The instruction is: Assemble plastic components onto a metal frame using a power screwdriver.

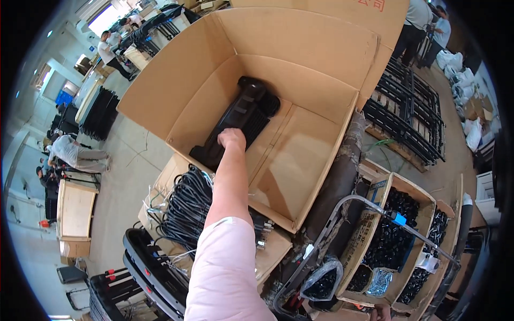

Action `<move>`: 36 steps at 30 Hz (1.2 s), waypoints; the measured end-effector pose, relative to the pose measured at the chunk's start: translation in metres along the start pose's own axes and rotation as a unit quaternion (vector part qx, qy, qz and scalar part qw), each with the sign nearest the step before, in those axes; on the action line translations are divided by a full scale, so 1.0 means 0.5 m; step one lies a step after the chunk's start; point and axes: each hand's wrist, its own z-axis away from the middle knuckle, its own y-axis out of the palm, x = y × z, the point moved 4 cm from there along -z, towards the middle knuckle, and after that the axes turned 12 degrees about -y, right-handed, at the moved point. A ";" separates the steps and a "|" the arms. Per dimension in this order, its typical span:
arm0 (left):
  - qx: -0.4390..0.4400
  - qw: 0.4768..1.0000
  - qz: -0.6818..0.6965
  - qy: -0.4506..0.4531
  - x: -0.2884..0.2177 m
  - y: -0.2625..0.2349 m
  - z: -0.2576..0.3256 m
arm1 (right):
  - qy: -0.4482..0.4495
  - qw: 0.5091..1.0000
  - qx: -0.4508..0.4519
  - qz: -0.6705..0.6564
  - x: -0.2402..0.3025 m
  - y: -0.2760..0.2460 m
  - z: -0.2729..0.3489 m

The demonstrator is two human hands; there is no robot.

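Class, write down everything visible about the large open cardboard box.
The large cardboard box is tan, its top open, with tall flaps raised above creases and red printing on the far one. Inside, a seam crosses its partly bare bottom. Black plastic-looking parts lie along its left side; the left hand reaches in and touches them. What supports the box is hard to tell.

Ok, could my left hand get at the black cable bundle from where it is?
Probably, though not directly: your left hand is inside the carton, so its near wall stands between it and the black cable bundle, which lies in the open outside.
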 end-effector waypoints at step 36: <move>0.159 0.675 0.687 0.217 0.138 0.146 1.388 | -0.212 0.756 -0.039 -0.617 0.152 0.039 -0.015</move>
